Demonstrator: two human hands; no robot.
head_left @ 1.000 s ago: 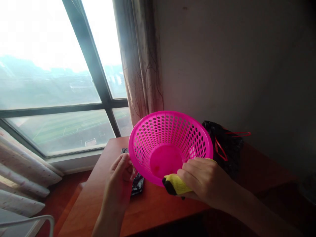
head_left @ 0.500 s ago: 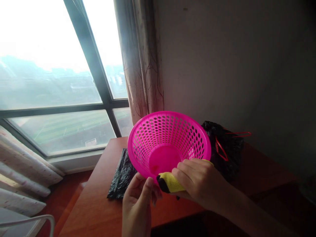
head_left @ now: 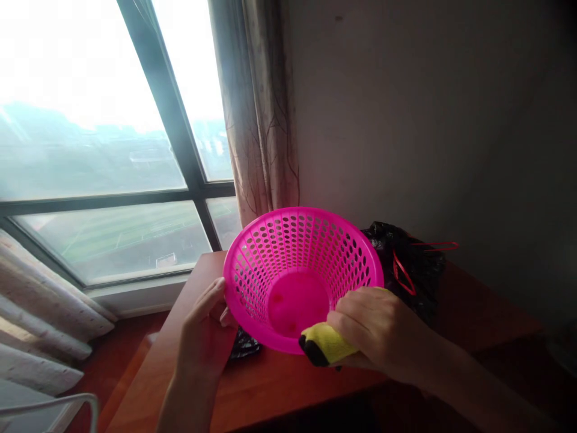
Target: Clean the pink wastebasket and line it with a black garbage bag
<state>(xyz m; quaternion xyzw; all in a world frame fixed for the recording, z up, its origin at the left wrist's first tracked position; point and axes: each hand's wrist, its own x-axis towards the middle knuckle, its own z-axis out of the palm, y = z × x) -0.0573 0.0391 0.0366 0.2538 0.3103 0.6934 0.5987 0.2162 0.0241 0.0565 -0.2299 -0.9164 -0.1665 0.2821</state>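
A bright pink plastic basket (head_left: 300, 294) with rows of holes is held tilted toward me above the table. At its left edge is my left hand (head_left: 205, 325), with its fingers against the rim and the outer wall; some of them are hidden behind the basket. My right hand (head_left: 369, 325) is closed around a bunched yellow cloth (head_left: 329, 343) with a black end, pressed on the near right rim. Small darker red spots show on the basket's floor.
Below is a reddish-brown table (head_left: 279, 385). Behind the basket on the right lies a black plastic bag (head_left: 417, 270) with red drawstrings. Another piece of black plastic (head_left: 246, 346) shows under the basket. A window (head_left: 99, 150) and a curtain (head_left: 265, 120) stand beyond.
My left hand has shifted from the near rim to the left side. The basket has turned a little and moved slightly left and down. My right hand and the cloth moved slightly right.
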